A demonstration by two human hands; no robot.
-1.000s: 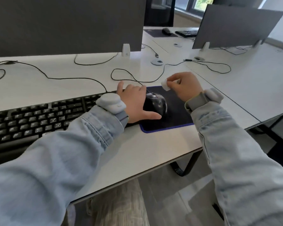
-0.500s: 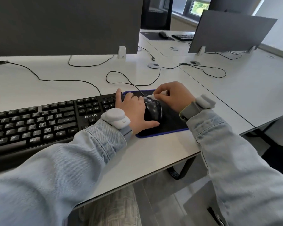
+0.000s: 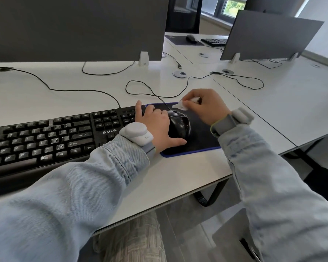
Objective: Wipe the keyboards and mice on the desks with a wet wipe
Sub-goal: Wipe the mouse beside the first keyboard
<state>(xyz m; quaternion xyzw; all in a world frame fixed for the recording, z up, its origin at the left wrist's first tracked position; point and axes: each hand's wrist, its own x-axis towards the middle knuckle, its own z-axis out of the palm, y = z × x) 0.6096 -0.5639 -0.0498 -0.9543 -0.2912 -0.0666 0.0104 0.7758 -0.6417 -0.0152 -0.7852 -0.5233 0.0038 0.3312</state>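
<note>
— Where's the glossy black corded mouse?

— On the black mouse pad with the blue edge, at the right end of the white tabletop. The left hand lies against its 9 o'clock side, fingers straight and relaxed, thumb along the near edge — an open grip, steadying only.

— And the wipe?

— The small white crumpled wet wipe is pinched in the right hand, a closed grip around it, at the mouse's 12 o'clock, just by the scroll wheel; whether it touches the mouse I cannot tell.

— The keyboard?

— The black full-size keyboard with white lettering sits at 9 o'clock of the pad, its right end under the left fingers.
</note>
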